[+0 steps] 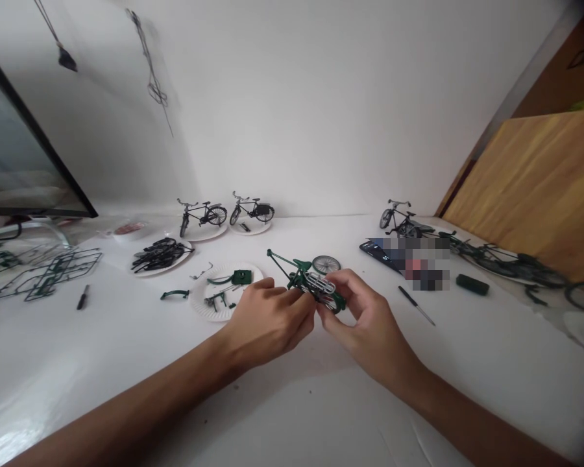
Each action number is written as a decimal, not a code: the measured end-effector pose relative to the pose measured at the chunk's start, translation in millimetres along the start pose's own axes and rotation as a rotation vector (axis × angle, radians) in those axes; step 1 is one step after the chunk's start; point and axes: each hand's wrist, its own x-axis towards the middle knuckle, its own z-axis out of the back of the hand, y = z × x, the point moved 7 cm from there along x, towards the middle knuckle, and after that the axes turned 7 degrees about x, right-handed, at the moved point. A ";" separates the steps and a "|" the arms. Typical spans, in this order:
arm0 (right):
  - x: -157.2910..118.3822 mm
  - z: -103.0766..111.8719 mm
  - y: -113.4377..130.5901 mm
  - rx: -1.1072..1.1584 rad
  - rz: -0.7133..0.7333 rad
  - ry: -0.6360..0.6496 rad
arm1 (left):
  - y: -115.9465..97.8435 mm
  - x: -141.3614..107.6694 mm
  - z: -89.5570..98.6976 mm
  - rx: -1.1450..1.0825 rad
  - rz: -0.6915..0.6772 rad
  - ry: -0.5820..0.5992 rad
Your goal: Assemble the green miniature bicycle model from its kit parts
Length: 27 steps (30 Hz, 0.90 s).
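A green miniature bicycle model [311, 280] is held in the air between both hands, with a spoked wheel [326, 264] at its far side. My left hand [267, 321] grips it from the left, and my right hand [365, 318] pinches its other end between thumb and fingers. Some of the model is hidden by my fingers. Behind my left hand, a white paper plate [214, 305] holds several small green parts. A green curved mudguard [174, 294] lies on the table left of that plate.
Finished black model bicycles [202, 214] stand on plates at the back. A plate of black parts [160, 256] and green sprue frames [46, 275] lie to the left. A small screwdriver [416, 305], a blurred phone [403, 259] and a dark green block [472, 284] lie to the right, below a monitor-flanked white wall [296, 97].
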 end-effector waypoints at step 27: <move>-0.8 1.5 4.4 -0.056 0.049 -0.031 | 2.4 -0.6 -2.0 -0.071 0.052 0.002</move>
